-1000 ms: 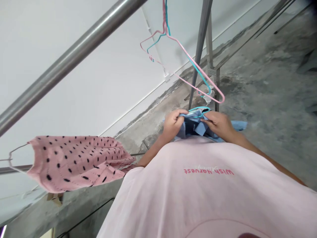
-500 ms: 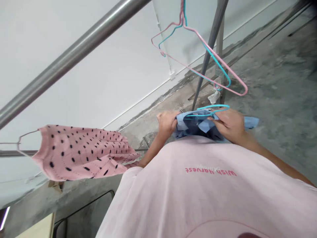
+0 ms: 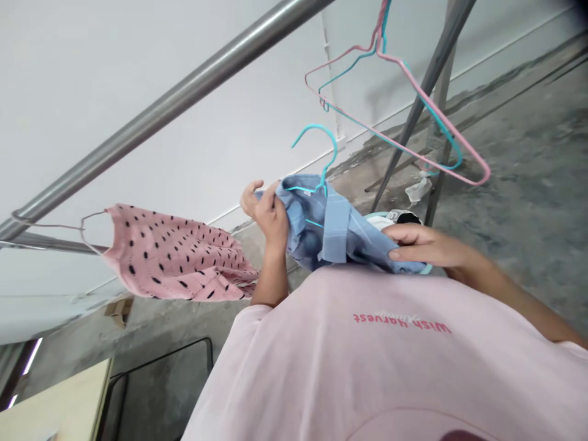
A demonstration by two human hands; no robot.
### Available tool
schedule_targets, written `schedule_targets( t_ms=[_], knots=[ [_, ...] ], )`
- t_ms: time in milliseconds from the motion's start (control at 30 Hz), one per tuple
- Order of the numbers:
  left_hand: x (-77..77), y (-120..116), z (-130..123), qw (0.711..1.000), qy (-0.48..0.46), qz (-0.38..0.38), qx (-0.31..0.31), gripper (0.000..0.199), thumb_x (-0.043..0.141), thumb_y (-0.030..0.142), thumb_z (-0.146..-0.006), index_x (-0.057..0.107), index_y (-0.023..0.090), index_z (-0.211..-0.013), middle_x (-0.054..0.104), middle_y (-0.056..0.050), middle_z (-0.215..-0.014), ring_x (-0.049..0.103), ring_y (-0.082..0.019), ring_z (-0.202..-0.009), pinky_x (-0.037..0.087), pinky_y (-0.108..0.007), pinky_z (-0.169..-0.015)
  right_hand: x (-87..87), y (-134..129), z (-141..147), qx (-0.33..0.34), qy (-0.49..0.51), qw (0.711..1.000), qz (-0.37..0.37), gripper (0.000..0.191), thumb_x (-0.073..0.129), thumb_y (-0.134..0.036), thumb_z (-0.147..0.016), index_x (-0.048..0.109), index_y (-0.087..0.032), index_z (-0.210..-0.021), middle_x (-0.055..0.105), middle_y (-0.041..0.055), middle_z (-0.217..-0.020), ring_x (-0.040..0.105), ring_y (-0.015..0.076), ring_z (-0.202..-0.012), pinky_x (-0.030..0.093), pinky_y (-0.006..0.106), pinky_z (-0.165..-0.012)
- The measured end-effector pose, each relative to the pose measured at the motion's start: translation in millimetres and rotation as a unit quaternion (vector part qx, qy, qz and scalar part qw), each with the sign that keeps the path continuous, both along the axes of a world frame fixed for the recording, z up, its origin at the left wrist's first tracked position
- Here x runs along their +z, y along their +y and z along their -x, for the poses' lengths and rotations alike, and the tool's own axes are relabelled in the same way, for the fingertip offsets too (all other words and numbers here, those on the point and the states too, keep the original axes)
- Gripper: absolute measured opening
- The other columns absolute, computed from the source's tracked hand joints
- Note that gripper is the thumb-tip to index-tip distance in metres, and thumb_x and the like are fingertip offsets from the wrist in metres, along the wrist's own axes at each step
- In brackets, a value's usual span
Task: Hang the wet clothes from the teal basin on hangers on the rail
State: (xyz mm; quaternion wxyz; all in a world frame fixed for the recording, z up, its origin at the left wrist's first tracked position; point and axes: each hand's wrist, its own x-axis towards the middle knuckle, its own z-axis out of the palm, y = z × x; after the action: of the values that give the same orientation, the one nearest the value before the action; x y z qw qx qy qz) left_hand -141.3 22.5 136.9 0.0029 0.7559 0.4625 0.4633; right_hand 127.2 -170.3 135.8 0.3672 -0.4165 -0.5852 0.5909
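Blue shirt (image 3: pixel 337 220), now on a turquoise hanger (image 3: pixel 335 150), held between both hands just in front of the chest of a pale pink T-shirt (image 3: pixel 367 373). Half a second ago, bunched more tightly, with the hanger lying across the collar under the right fingers; now drawn out wider, hook free and rising above the collar. Left hand (image 3: pixel 269 211) moved outward and up, now beside the collar, fingers curled and a little apart; cannot tell whether closed on the cloth. Right hand (image 3: pixel 422 245) shifted from the collar to the opposite end of the shirt, now pinching cloth between thumb and fingers. Just behind that hand, newly in sight, something white and black (image 3: pixel 408 217), too hidden to name. Up and to the right, a pink hanger (image 3: pixel 489 170) close beside another turquoise one, both apart from the shirt. At left, a spotted pink garment (image 3: pixel 179 257), farther rightward in view than before, its hanger's wire now visible up to the metal rail (image 3: pixel 184 97).
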Motion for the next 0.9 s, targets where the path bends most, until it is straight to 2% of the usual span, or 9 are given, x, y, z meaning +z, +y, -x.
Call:
schedule_targets(
  t_ms=[100, 200, 333, 433, 567, 667, 733, 833, 900],
  knots=[
    [-17.1, -12.6, -19.9, 0.999, -0.018, 0.025, -0.023, 0.030, 0.046, 0.030, -0.097, 0.064, 0.020, -0.120, 0.053, -0.011, -0.108, 0.053, -0.024, -0.106, 0.047, -0.039, -0.095, -8.2, 5.0, 15.5, -0.101, 0.071, 0.992, 0.035, 0.039, 0.069, -0.056, -0.079, 0.053, -0.020, -0.077, 0.049, -0.0012, -0.069, 0.045, 0.0117, -0.058, 0.034, 0.023, -0.052],
    [-28.7, -24.1, -29.1, 0.989, -0.065, 0.100, -0.092, 0.033, 0.044, 0.035, -0.099, 0.056, 0.020, -0.126, 0.054, -0.009, -0.099, 0.055, -0.020, -0.089, 0.050, -0.032, -0.080, -7.3, 12.3, 19.9, -0.178, 0.035, 0.983, -0.039, 0.038, 0.064, -0.055, -0.082, 0.049, -0.021, -0.074, 0.045, -0.0011, -0.068, 0.042, 0.0124, -0.058, 0.034, 0.025, -0.055],
    [-24.9, -35.7, -27.3, 0.927, -0.174, 0.211, -0.257, 0.040, 0.036, 0.053, -0.102, 0.057, 0.022, -0.116, 0.056, -0.004, -0.085, 0.055, -0.017, -0.074, 0.049, -0.028, -0.069, -6.9, 29.8, 26.5, -0.118, -0.114, 0.955, -0.248, 0.037, 0.054, -0.042, -0.091, 0.037, -0.020, -0.067, 0.034, -0.0024, -0.064, 0.034, 0.0113, -0.058, 0.028, 0.025, -0.057],
    [-11.5, -46.6, -25.6, 0.887, -0.248, 0.216, -0.325, 0.063, 0.033, 0.076, -0.094, 0.059, 0.022, -0.114, 0.060, -0.006, -0.090, 0.059, -0.019, -0.082, 0.050, -0.030, -0.074, -14.1, 47.7, 45.1, -0.063, -0.156, 0.910, -0.379, 0.036, 0.048, -0.034, -0.094, 0.028, -0.021, -0.067, 0.029, -0.0036, -0.061, 0.026, 0.0107, -0.056, 0.021, 0.027, -0.057],
    [9.1, -61.1, -24.8, 0.901, -0.290, 0.183, -0.267, 0.061, 0.063, 0.073, -0.081, 0.059, 0.023, -0.116, 0.062, -0.005, -0.104, 0.061, -0.021, -0.099, 0.049, -0.032, -0.090, -15.0, 68.0, 76.0, 0.001, -0.149, 0.904, -0.401, 0.036, 0.046, -0.039, -0.097, 0.030, -0.020, -0.070, 0.035, -0.0031, -0.064, 0.028, 0.0103, -0.058, 0.022, 0.027, -0.058],
    [18.1, -57.5, -16.9, 0.917, -0.307, 0.174, -0.185, 0.046, 0.069, 0.059, -0.083, 0.061, 0.020, -0.107, 0.062, -0.003, -0.096, 0.059, -0.017, -0.087, 0.049, -0.029, -0.083, -7.9, 77.1, 87.7, 0.065, -0.134, 0.925, -0.350, 0.038, 0.051, -0.052, -0.096, 0.045, -0.019, -0.080, 0.048, -0.0009, -0.072, 0.038, 0.0105, -0.062, 0.028, 0.025, -0.060],
    [20.9, -47.0, -4.5, 0.922, -0.321, 0.159, -0.147, 0.041, 0.067, 0.056, -0.084, 0.061, 0.019, -0.102, 0.061, -0.001, -0.090, 0.057, -0.016, -0.081, 0.048, -0.028, -0.079, -10.5, 79.7, 86.4, 0.101, -0.127, 0.936, -0.313, 0.038, 0.056, -0.054, -0.094, 0.056, -0.017, -0.102, 0.059, 0.0027, -0.087, 0.048, 0.0121, -0.069, 0.034, 0.025, -0.063],
    [26.7, -30.6, 23.5, 0.928, -0.341, 0.118, -0.089, 0.036, 0.065, 0.049, -0.083, 0.060, 0.018, -0.100, 0.057, 0.000, -0.085, 0.054, -0.015, -0.078, 0.046, -0.027, -0.076, -38.1, 76.7, 72.4, 0.083, -0.139, 0.957, -0.239, 0.054, 0.058, -0.052, -0.092, 0.053, -0.018, -0.134, 0.064, 0.0063, -0.103, 0.054, 0.0133, -0.074, 0.039, 0.025, -0.066],
    [34.6, -25.5, 43.8, 0.928, -0.360, 0.075, -0.064, 0.032, 0.065, 0.042, -0.079, 0.059, 0.017, -0.098, 0.055, 0.000, -0.083, 0.052, -0.014, -0.076, 0.044, -0.026, -0.075, -68.6, 69.2, 57.9, 0.023, -0.166, 0.972, -0.166, 0.056, 0.057, -0.052, -0.091, 0.055, -0.017, -0.134, 0.065, 0.0065, -0.099, 0.054, 0.0139, -0.071, 0.040, 0.027, -0.066]
  ],
)
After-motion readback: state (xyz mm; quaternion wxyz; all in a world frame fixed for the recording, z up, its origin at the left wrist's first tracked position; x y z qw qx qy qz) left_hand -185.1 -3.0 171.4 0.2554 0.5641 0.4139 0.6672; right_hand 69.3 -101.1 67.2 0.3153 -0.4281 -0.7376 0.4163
